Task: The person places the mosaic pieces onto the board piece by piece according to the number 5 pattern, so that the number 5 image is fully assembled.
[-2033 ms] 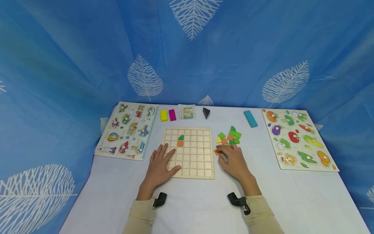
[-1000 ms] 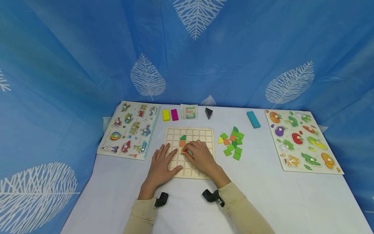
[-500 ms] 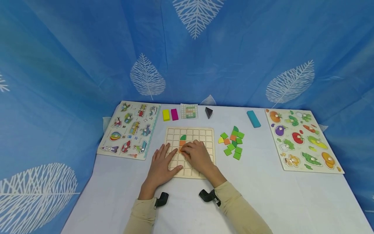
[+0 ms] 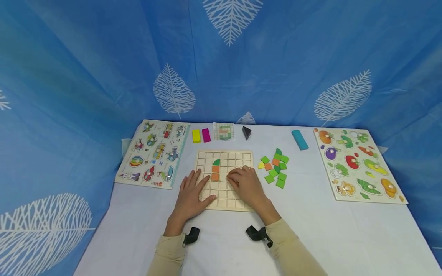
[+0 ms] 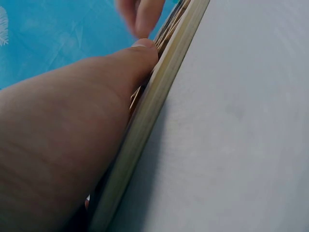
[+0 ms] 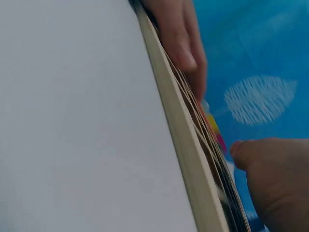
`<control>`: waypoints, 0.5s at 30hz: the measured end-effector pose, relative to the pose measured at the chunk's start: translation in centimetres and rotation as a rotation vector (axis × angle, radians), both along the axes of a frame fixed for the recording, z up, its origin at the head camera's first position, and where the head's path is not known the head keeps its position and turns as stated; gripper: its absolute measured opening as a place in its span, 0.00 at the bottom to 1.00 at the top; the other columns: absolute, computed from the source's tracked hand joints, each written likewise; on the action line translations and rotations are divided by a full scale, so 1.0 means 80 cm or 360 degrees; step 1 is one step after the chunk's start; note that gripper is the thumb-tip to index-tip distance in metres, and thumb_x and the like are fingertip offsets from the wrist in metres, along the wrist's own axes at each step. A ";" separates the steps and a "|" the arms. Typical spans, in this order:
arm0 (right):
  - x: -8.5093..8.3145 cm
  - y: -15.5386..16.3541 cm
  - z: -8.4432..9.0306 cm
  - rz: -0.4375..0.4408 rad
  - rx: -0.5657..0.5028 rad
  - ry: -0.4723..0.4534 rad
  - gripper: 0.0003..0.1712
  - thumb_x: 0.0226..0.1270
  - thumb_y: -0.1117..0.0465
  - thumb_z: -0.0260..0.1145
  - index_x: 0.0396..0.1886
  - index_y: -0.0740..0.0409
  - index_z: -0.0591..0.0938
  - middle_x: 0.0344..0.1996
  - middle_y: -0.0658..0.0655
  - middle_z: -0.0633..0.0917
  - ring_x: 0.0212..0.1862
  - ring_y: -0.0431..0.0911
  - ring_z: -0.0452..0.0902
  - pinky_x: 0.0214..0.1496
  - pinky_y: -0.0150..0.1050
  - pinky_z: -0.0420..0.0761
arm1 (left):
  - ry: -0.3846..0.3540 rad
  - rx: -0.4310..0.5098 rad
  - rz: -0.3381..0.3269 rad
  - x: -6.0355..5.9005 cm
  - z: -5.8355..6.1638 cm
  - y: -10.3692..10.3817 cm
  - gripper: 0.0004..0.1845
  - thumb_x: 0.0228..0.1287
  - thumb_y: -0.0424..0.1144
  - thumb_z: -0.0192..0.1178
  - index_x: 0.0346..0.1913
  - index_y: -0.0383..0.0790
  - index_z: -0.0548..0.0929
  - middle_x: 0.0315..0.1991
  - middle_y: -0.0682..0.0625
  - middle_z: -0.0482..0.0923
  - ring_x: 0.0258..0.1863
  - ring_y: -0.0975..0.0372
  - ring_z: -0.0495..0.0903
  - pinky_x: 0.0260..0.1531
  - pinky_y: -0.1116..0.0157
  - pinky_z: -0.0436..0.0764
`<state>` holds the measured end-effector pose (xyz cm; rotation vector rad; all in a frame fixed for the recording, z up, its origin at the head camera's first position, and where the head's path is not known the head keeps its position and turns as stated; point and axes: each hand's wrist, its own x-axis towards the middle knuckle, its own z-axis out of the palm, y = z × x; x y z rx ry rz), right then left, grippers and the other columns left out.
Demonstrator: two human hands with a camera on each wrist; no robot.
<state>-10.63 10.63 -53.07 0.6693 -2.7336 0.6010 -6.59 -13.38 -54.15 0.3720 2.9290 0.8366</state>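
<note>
A wooden grid board (image 4: 241, 155) lies mid-table, seen edge-on in the wrist views (image 5: 159, 96) (image 6: 178, 135). In its third column sit a green quarter-round tile (image 4: 216, 162) and two orange square tiles (image 4: 215, 168) (image 4: 215, 176) below it. My left hand (image 4: 192, 190) lies flat with spread fingers on the board's lower left corner. My right hand (image 4: 244, 183) hovers over the board's right half with fingers relaxed, and I see nothing in it. It is a cell or two right of the lower orange tile. Loose green, orange and yellow tiles (image 4: 275, 168) lie right of the board.
A vehicle peg puzzle (image 4: 152, 153) lies at the left and a vegetable peg puzzle (image 4: 359, 165) at the right. Along the back stand a yellow block (image 4: 196, 135), a magenta block (image 4: 206, 135), a pattern card (image 4: 223, 131), a black wedge (image 4: 246, 132) and a teal block (image 4: 299, 140).
My right hand carried an orange tile from the pile to the board, set it under the first orange tile, and has drawn back to the right. The left hand stayed put.
</note>
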 end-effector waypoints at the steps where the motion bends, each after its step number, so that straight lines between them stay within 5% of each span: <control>1: 0.001 0.012 -0.002 -0.0036 -0.0030 0.0020 0.08 0.71 0.53 0.70 0.42 0.48 0.92 0.45 0.48 0.90 0.42 0.48 0.78 0.43 0.43 0.73 | 0.0004 0.0003 0.0007 0.001 -0.001 0.000 0.42 0.63 0.64 0.63 0.76 0.50 0.69 0.83 0.43 0.51 0.84 0.47 0.43 0.80 0.41 0.43; 9: 0.009 0.094 -0.006 -0.0593 -0.0210 0.0011 0.14 0.68 0.58 0.71 0.47 0.62 0.89 0.50 0.60 0.88 0.49 0.59 0.78 0.46 0.51 0.72 | 0.0017 0.0041 -0.0028 0.003 -0.007 0.005 0.42 0.64 0.65 0.62 0.76 0.50 0.69 0.83 0.43 0.50 0.83 0.46 0.44 0.79 0.40 0.44; 15: 0.010 0.097 -0.006 -0.0696 -0.0111 -0.0101 0.16 0.71 0.53 0.68 0.46 0.60 0.89 0.55 0.62 0.85 0.50 0.62 0.74 0.44 0.53 0.70 | 0.0002 0.0024 0.0018 0.000 -0.001 0.001 0.42 0.62 0.63 0.64 0.76 0.50 0.69 0.83 0.44 0.51 0.84 0.47 0.44 0.80 0.41 0.43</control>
